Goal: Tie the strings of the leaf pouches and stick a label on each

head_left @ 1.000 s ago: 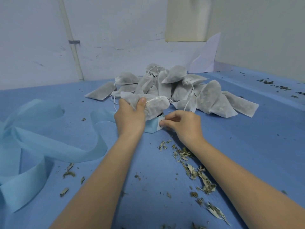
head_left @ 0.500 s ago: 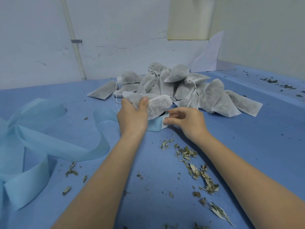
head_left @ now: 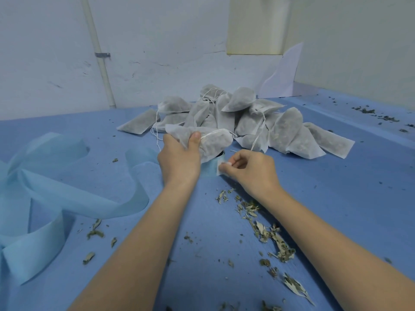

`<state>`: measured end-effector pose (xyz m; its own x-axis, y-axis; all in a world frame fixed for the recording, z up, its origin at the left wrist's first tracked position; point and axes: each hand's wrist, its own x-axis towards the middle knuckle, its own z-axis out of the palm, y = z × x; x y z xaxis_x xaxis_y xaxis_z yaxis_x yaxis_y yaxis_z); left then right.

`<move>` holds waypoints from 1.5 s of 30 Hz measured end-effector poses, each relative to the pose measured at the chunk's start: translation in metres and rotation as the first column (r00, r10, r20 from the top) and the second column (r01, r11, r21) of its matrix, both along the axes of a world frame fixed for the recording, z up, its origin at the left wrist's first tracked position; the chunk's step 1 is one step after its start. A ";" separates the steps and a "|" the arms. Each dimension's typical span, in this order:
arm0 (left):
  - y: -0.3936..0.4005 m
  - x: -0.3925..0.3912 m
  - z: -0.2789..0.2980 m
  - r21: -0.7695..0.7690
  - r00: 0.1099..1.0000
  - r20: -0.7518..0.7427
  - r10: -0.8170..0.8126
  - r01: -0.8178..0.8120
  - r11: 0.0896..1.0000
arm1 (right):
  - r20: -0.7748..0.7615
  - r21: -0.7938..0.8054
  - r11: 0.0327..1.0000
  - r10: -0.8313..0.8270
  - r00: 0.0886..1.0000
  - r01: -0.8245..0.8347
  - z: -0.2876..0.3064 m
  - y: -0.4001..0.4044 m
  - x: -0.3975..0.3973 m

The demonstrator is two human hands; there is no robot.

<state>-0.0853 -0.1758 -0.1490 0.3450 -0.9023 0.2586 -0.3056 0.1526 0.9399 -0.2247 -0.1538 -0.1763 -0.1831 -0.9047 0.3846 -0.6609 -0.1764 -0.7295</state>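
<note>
My left hand (head_left: 179,160) grips a white mesh leaf pouch (head_left: 213,142) by its gathered neck, thumb on top, holding it over a light blue label roll (head_left: 210,168). A white drawstring (head_left: 213,133) runs across the pouch. My right hand (head_left: 249,169) pinches a small white label (head_left: 221,168) at the roll's right edge. Behind both hands lies a pile of filled pouches (head_left: 247,117) with loose strings.
A long light blue backing strip (head_left: 67,194) curls over the blue table (head_left: 336,198) at the left. Dried leaf bits (head_left: 265,227) are scattered under my right forearm and at the far right. A wall and a white pipe (head_left: 101,63) stand behind.
My right hand has drawn back slightly from the roll toward me, with the small white label now showing between its fingertips. The left hand keeps holding the pouch in place.
</note>
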 end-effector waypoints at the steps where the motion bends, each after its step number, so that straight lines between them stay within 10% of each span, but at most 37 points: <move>1: 0.000 0.000 0.000 -0.003 1.000 -0.002 0.001 -0.001 1.000 | -0.053 0.009 1.000 0.018 0.998 -0.017 0.000 0.002 0.004; 11: -0.001 0.001 0.000 -0.047 0.999 -0.025 -0.024 0.023 0.999 | -0.397 0.112 0.897 0.434 0.808 -0.427 0.030 0.029 0.022; 20: 0.005 0.008 0.011 -0.164 0.965 -0.050 -0.256 0.245 0.956 | 0.019 -0.218 0.908 0.371 0.929 -0.358 0.057 0.030 0.009; 32: 0.015 0.001 0.016 -0.188 0.886 -0.050 -0.461 0.445 0.876 | -0.082 -0.303 0.946 0.097 0.992 -0.118 0.058 0.027 -0.002; 45: 0.023 -0.007 0.017 -0.128 0.867 -0.040 -0.496 0.488 0.863 | 0.471 -0.096 0.970 0.241 0.848 -0.223 0.048 0.019 -0.010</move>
